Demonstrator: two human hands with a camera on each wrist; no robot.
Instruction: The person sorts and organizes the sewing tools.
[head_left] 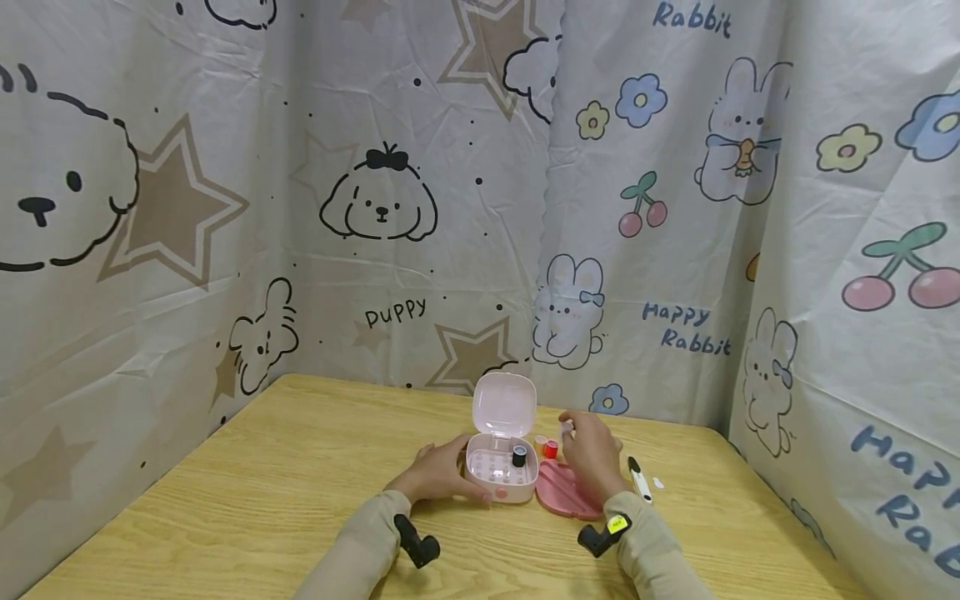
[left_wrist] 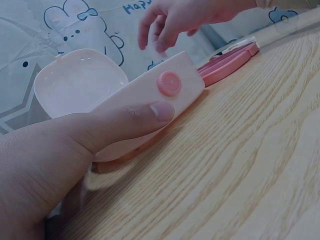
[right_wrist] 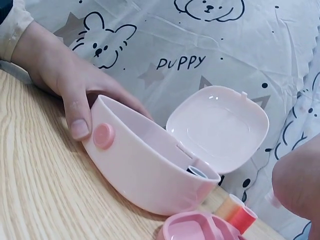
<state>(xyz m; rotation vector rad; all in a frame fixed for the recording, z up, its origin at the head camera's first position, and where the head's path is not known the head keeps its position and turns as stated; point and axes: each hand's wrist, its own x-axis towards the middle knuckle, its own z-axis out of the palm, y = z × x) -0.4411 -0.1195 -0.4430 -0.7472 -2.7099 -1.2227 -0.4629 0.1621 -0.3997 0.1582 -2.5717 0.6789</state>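
My left hand (head_left: 441, 473) grips the left side of a pale pink sewing box (left_wrist: 142, 102), thumb across its front near a round pink button (right_wrist: 104, 136). The box stands on the table with its lid (head_left: 504, 405) raised; a black thread spool (head_left: 519, 455) stands inside on a pegged floor. My right hand (head_left: 592, 454), to the right of the box, pinches a small pale spool-like thing (head_left: 567, 427), mostly hidden by the fingers. Beneath that hand lies a darker pink compartment tray (head_left: 557, 495). Red (head_left: 552, 450) and orange (head_left: 540, 443) thread spools stand just behind the tray.
To the right of the tray lies a black-and-white tool (head_left: 639, 480), perhaps thread snips, beside a small white piece (head_left: 658, 482). A printed curtain (head_left: 465, 275) surrounds the back and sides of the wooden table (head_left: 300, 467).
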